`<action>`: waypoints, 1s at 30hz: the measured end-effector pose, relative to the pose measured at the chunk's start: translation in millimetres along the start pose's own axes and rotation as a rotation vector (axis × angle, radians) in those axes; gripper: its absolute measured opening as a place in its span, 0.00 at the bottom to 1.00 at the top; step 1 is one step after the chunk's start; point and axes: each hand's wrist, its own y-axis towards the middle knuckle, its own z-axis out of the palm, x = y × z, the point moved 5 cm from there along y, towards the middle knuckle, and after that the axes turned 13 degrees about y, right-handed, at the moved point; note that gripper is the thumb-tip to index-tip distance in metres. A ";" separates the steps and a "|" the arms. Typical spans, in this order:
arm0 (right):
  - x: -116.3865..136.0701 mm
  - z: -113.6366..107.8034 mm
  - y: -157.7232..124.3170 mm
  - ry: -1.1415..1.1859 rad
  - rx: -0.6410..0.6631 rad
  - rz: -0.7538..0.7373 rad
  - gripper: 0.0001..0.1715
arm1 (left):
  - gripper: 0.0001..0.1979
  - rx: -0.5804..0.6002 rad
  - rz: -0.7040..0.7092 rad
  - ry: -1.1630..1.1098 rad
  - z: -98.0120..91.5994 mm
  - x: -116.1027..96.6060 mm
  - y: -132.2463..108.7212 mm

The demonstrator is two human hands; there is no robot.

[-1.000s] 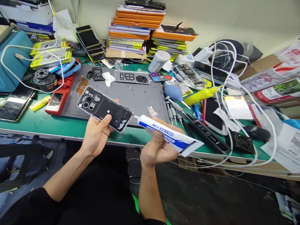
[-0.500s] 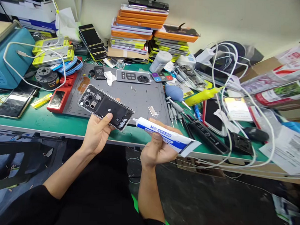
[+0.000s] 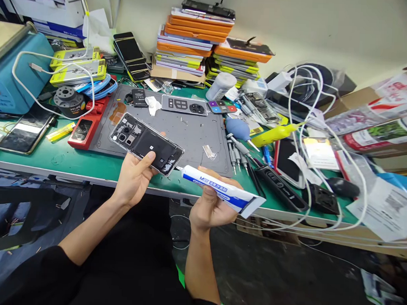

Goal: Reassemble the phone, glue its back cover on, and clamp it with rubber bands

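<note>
Head view. Both hands are raised at the near edge of the green bench top (image 3: pixel 54 161).

Left hand (image 3: pixel 133 178): palm up, fingers curled underneath, thumb pressed on the upper face. It grips the opened black phone body with a clear rim (image 3: pixel 146 143) by its near long edge, toward the right end. The phone body is in the air, slightly tilted, over the front part of the grey work mat (image 3: pixel 197 134). Its long axis runs from the camera end at far left to the plain end at near right.

Right hand (image 3: pixel 209 206): closed round the white glue tube with a blue label (image 3: pixel 222 191), thumb on top, fingers wrapped beneath, holding it mid-length. The tube's axis runs from the flat crimped end at near right up to the thin nozzle (image 3: pixel 179 169) at left.

Key relation: the nozzle tip sits just beside the near right corner of the phone body. I cannot tell whether they touch. The two long axes lie roughly end to end and nearly parallel. The left thumb is near that same corner.

Room: open space lies toward the person, off the bench's front edge. The grey-handled screwdrivers (image 3: pixel 235 151) and looping white cables (image 3: pixel 302 130) lie to the right on the bench, apart from the tube. The red plastic holder (image 3: pixel 85 131) lies left of the camera end, on the bench.
</note>
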 end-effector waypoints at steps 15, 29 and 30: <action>8.9 3.4 -10.3 0.002 0.124 -0.096 0.12 | 0.32 0.009 0.002 -0.005 -0.4 1.1 0.8; 7.5 -2.3 -18.3 -0.049 0.080 -0.069 0.14 | 0.33 0.000 -0.005 -0.016 2.8 -1.7 -1.4; 7.1 -2.7 -19.0 -0.043 0.067 -0.059 0.14 | 0.33 -0.001 -0.004 -0.016 2.6 -1.5 -1.4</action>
